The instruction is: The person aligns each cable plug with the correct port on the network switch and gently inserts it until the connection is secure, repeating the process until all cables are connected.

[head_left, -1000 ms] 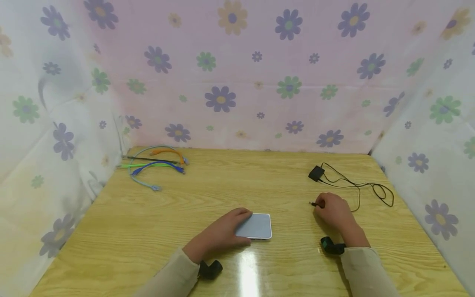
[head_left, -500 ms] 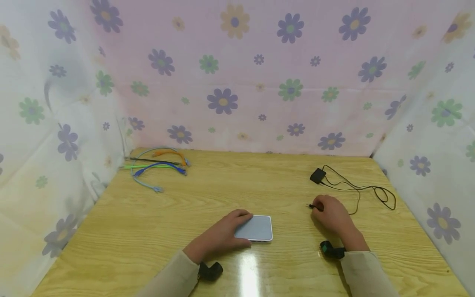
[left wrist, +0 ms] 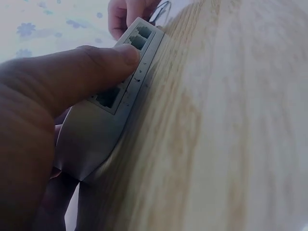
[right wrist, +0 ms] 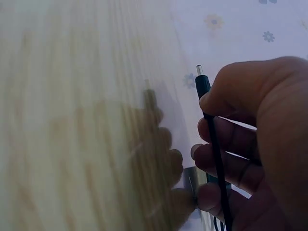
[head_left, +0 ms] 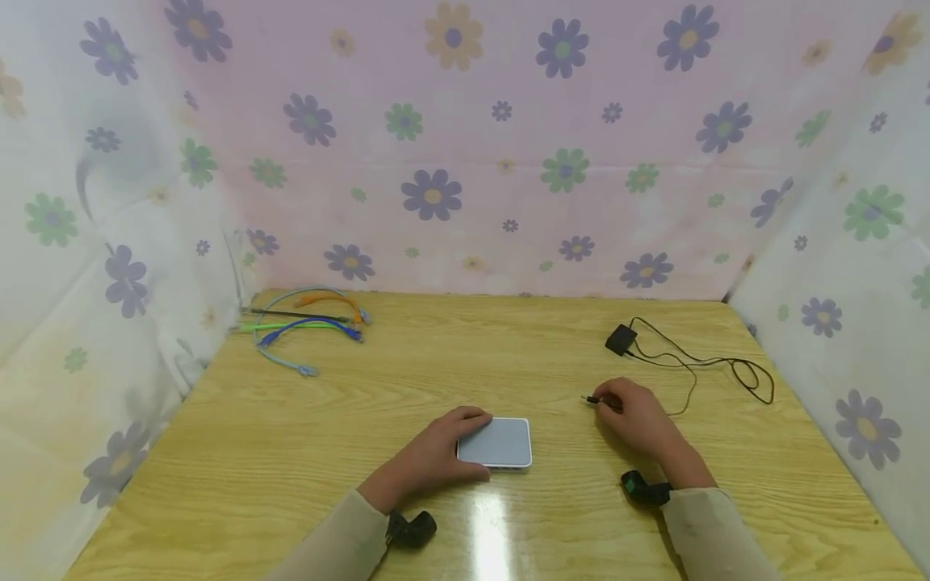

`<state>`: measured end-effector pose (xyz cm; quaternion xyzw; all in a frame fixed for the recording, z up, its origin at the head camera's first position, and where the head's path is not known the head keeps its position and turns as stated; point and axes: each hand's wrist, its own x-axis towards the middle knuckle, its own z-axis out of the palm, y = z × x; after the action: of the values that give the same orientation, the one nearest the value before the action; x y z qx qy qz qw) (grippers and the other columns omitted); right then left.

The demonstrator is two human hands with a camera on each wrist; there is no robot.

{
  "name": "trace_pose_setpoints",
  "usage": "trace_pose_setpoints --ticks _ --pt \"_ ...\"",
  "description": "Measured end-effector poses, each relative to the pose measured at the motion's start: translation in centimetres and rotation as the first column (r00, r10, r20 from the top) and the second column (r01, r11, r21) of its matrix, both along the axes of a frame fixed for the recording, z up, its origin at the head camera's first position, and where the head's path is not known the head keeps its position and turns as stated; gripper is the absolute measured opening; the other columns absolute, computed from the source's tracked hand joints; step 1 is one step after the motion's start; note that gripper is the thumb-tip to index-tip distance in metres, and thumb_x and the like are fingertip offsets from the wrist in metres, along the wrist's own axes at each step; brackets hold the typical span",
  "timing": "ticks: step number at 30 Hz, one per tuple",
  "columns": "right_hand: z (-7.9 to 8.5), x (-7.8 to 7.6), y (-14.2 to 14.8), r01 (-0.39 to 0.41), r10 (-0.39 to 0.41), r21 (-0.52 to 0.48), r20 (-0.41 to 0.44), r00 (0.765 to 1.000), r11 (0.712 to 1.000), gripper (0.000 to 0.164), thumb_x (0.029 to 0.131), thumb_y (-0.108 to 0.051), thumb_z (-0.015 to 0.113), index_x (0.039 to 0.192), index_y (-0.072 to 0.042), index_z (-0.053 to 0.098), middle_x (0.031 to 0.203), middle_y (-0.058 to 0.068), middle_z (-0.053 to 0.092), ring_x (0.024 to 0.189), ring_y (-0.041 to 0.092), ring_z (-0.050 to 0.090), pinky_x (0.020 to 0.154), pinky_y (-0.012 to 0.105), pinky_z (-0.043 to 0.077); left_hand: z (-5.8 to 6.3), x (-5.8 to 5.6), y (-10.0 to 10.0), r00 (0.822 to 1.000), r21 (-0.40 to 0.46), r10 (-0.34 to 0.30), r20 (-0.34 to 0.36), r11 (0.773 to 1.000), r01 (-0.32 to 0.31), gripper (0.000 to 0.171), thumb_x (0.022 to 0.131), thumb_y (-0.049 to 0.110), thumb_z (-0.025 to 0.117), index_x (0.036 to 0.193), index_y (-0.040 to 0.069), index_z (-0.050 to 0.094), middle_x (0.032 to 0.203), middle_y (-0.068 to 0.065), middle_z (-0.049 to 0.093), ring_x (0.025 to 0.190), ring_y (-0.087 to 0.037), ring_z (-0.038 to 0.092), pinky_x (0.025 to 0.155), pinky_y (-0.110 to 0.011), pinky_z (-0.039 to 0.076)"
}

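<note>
A small white network switch (head_left: 497, 444) with a grey top lies on the table before me. My left hand (head_left: 439, 452) grips its left end, thumb along the near side and fingers at the far side. In the left wrist view, the thumb lies across the switch's row of ports (left wrist: 139, 41). To the right, my right hand (head_left: 635, 415) pinches a black power plug (head_left: 592, 399) between thumb and fingertips, its metal barrel pointing left, apart from the switch. The right wrist view shows the plug's barrel tip (right wrist: 199, 70) and the cord running down past the fingers.
A black power adapter (head_left: 621, 340) lies at the back right, its thin cord (head_left: 734, 363) looped toward the right edge. Several short network cables, among them a blue cable (head_left: 305, 321) and an orange cable (head_left: 327, 298), lie at the back left. Flowered cloth (head_left: 479, 145) surrounds the wooden table.
My right hand has moved left with the power plug, nearer the switch, drawing the cord along. The left hand stays on the switch.
</note>
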<state>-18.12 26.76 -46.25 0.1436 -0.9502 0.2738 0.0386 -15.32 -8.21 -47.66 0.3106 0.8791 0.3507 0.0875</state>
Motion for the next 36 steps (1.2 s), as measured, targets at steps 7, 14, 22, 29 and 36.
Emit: trace_pose_setpoints --ticks 7,14,22,29,36 --pt "-0.4 0.3 -0.4 -0.028 0.028 -0.021 0.022 0.999 0.999 0.012 0.091 -0.011 0.064 0.101 -0.014 0.07 0.094 -0.001 0.065 0.082 0.01 0.059 0.071 0.032 0.05 0.1 0.0 0.1 1.0 0.022 0.005 -0.016 1.0 -0.005 0.074 0.078 0.039 0.08 0.141 0.013 0.051 0.141 0.0 0.049 0.121 -0.016 0.053 0.098 -0.033 0.047" --pt "-0.5 0.4 -0.9 -0.086 0.09 -0.078 0.06 0.994 0.993 0.012 0.091 -0.012 0.067 0.101 -0.015 0.07 0.096 -0.002 0.065 0.084 0.01 0.062 0.073 0.029 0.052 0.2 0.1 0.1 1.0 0.032 0.012 -0.001 0.999 -0.012 0.075 0.079 0.041 0.079 0.142 0.013 0.05 0.141 0.0 0.049 0.12 -0.017 0.054 0.096 -0.034 0.048" --pt "-0.6 0.7 -1.5 -0.148 0.159 -0.128 0.081 0.984 0.981 0.011 0.091 -0.015 0.067 0.1 -0.019 0.071 0.094 -0.006 0.066 0.083 0.003 0.061 0.073 0.025 0.052 0.1 0.0 0.2 1.0 0.028 0.009 0.007 1.0 -0.009 0.076 0.078 0.042 0.079 0.142 0.012 0.05 0.142 -0.001 0.049 0.121 -0.018 0.053 0.097 -0.034 0.048" --pt "-0.4 0.7 -2.0 -0.206 0.215 -0.148 0.046 0.975 0.967 0.011 0.091 -0.014 0.067 0.1 -0.019 0.071 0.093 -0.007 0.066 0.081 0.001 0.059 0.072 0.023 0.051 0.2 0.0 0.1 1.0 0.05 0.008 -0.006 0.999 -0.007 0.076 0.079 0.041 0.079 0.142 0.012 0.05 0.139 0.0 0.051 0.118 -0.018 0.054 0.094 -0.034 0.049" --pt "-0.2 0.8 -2.7 -0.276 0.282 -0.159 0.022 0.959 0.948 0.01 0.092 -0.014 0.067 0.101 -0.017 0.071 0.094 -0.005 0.067 0.082 0.003 0.061 0.073 0.024 0.053 0.3 0.0 0.2 1.0 0.052 0.015 0.002 0.999 -0.016 0.076 0.078 0.043 0.079 0.142 0.013 0.05 0.139 0.001 0.051 0.118 -0.016 0.054 0.094 -0.033 0.049"
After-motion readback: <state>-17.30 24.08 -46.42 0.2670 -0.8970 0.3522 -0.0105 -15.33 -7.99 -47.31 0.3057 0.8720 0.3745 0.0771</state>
